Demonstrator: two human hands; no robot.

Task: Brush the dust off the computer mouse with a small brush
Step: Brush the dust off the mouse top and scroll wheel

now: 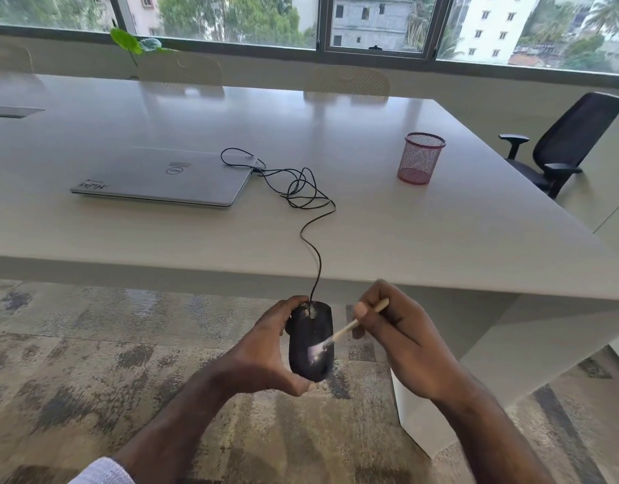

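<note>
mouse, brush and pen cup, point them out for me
mouse (pixel 306 338), head view, on its dark back, left of the bristles
brush (pixel 346 327), head view, on the pale handle below the fingers
pen cup (pixel 420 158), head view, on its pink mesh wall

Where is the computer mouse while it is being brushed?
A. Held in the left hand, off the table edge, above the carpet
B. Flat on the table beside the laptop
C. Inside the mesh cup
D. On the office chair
A: the left hand grips the mouse in front of the table, with the brush bristles on its back.
</note>
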